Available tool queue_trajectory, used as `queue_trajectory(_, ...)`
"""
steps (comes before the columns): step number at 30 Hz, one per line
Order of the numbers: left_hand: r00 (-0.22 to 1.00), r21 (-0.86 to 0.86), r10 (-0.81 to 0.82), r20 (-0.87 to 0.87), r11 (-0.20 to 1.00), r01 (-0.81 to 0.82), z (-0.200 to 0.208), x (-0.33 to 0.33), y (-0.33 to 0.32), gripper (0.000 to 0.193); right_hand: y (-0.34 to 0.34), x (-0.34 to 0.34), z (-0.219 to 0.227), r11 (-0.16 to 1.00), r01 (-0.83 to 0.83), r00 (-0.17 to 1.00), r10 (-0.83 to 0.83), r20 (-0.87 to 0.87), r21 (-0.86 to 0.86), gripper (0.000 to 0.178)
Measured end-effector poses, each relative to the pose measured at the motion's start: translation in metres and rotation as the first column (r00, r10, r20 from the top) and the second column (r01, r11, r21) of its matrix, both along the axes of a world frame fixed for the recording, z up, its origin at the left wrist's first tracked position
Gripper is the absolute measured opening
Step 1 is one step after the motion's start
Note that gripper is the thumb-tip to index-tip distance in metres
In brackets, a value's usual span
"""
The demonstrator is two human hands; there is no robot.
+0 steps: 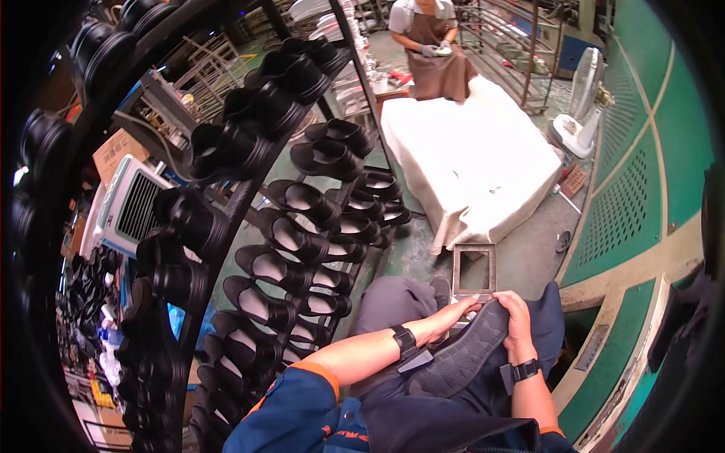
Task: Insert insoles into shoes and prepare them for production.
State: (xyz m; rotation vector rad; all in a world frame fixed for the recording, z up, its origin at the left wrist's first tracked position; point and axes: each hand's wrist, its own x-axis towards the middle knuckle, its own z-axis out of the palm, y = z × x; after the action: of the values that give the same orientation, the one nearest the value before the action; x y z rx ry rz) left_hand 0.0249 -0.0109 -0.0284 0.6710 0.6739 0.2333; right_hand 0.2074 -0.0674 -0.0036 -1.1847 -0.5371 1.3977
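Now we are holding a dark shoe (464, 353) above our lap, its grey patterned sole facing up and its far end pointing away from us. Our right hand (517, 323) is gripping that far end, its fingers curling around the edge. Our left hand (451, 317) is touching the same end from the other side, but we cannot tell how tightly its fingers are closing.

As for progress, the shoe is showing a whole sole across its length, so that part is looking complete to us; the upper is hiding underneath, and we cannot judge what it is lacking. This one is not yet resting on a rack, whereas many black shoes (273, 294) are standing in rows on the dark rack (243, 190) to our left. Whether those are awaiting more work, we cannot tell.

Just beyond our hands, a metal frame (457, 270) is standing. Farther off, a co-worker (432, 69) is sitting behind a white-covered tabletop (468, 147), holding something small.
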Motion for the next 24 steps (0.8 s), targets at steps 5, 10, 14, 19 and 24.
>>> queue_trajectory(5, 0.983, 0.112, 0.144, -0.113, 0.985, -0.131, -0.006, 0.020, 0.013, 0.061, 0.003, -0.011, 0.007, 0.998, -0.057, 0.991, 0.061, -0.121, 0.038, 0.022)
queue_trajectory(10, 0.980, 0.502, 0.103, -0.170, 0.865, -0.004, -0.019, 0.013, 0.014, 0.049, 0.004, -0.022, 0.010, 0.995, -0.019, 0.999, 0.015, 0.037, 0.093, 0.023)
queue_trajectory(14, 0.992, 0.506, 0.067, -0.108, 0.863, -0.003, -0.033, 0.016, 0.008, 0.051, -0.005, -0.018, 0.005, 0.995, 0.031, 0.999, -0.033, 0.022, 0.098, 0.023)
queue_trajectory(19, 0.988, 0.358, 0.021, -0.151, 0.933, 0.035, -0.014, 0.008, 0.005, 0.059, -0.009, -0.024, 0.010, 0.996, 0.065, 0.997, -0.062, -0.048, 0.061, 0.024)
queue_trajectory(24, 0.992, 0.282, 0.002, -0.123, 0.959, 0.033, -0.005, -0.006, 0.004, 0.065, -0.011, -0.021, 0.015, 0.992, 0.102, 0.993, -0.098, -0.068, 0.068, 0.024)
